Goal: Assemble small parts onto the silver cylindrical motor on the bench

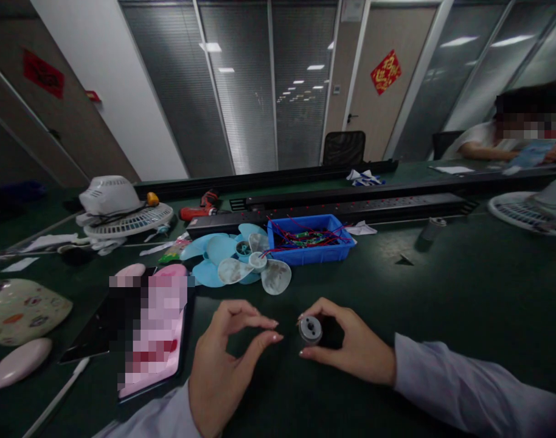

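My right hand (pixel 351 340) grips a small round metal cylinder (pixel 310 330), with thumb and fingers curled around its sides. Dark holes show in the cylinder's top face, one of them at the centre. To the left of it, my left hand (pixel 227 359) is held with thumb and fingertips close together but slightly apart, and nothing shows between them. Behind the hands, a white fan blade (pixel 276 277) lies over light blue fan blades (pixel 209 252), touching or close to a blue bin (pixel 314 252) of wires and small boards.
A phone or tablet with a pink screen (pixel 163 322) lies left of my hands. Farther back are a white fan housing (pixel 111 198), a red power drill (pixel 202 208) and long black rails (pixel 351 210). Another metal cylinder (pixel 435 226) stands at right; a person (pixel 488 143) sits beyond.
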### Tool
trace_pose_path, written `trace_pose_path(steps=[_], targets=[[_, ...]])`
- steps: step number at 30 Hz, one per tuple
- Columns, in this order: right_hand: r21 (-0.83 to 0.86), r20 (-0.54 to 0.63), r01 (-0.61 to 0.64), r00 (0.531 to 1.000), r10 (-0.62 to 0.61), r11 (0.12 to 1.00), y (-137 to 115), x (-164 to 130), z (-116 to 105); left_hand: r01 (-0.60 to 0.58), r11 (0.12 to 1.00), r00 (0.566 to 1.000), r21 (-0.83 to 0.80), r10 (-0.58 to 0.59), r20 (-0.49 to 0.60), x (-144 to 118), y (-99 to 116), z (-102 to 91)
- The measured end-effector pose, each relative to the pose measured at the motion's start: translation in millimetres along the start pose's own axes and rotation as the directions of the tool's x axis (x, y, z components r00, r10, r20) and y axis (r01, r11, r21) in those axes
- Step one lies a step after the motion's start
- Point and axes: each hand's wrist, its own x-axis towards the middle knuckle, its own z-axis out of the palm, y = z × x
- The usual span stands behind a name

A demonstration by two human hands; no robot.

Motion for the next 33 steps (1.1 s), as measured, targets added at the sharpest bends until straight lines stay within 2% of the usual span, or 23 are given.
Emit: trace_pose_path(steps=[4, 7, 10, 13, 15, 17, 19, 21, 26, 33], targets=[[-0.014, 0.001, -0.002, 1.000, 0.002, 1.000, 0, 1, -1, 0.085, 0.985, 0.971, 0.153, -0.116, 0.207, -22, -31, -11.2], [-0.011, 0.001, -0.009, 1.000, 0.009, 1.000, 0, 1, -1, 0.036, 0.977, 0.962, 0.212, -0.091, 0.257, -24, -39, -12.8], [-0.011, 0.007, -0.011, 1.000, 0.011, 1.000, -1, 0, -1, -0.017, 0.969, 0.968, 0.248, -0.046, 0.245, -21, -38, -13.7], [-0.019, 0.001, -0.006, 1.000, 0.006, 1.000, -1, 0, -1, -0.010, 0.978, 0.975, 0.208, -0.036, 0.220, -21, -35, -11.9], [-0.029, -0.005, 0.001, 1.000, -0.001, 1.000, -1, 0, -1, -0.020, 0.989, 0.990, 0.150, -0.001, 0.138, -20, -31, -5.4], [-0.037, -0.008, 0.009, 1.000, -0.009, 0.999, 0, 1, 0, -0.085, 0.992, 0.996, 0.097, 0.086, -0.005, -17, -23, 6.3], [-0.034, -0.014, 0.022, 1.000, -0.022, 0.999, 1, 1, 1, -0.182, 0.982, 0.973, 0.052, 0.187, -0.134, -14, -15, 21.5], [-0.021, -0.021, 0.037, 0.999, -0.037, 0.999, 1, 2, 1, -0.244, 0.970, 0.954, -0.009, 0.239, -0.182, -11, -7, 36.4], [-0.002, -0.021, 0.054, 0.998, -0.054, 0.999, 2, 2, 2, -0.244, 0.966, 0.960, -0.084, 0.228, -0.164, -8, -2, 56.4], [-0.032, -0.024, 0.045, 0.999, -0.045, 0.998, 1, 1, 3, -0.161, 0.968, 0.985, -0.194, 0.146, -0.088, -6, 1, 56.8]])
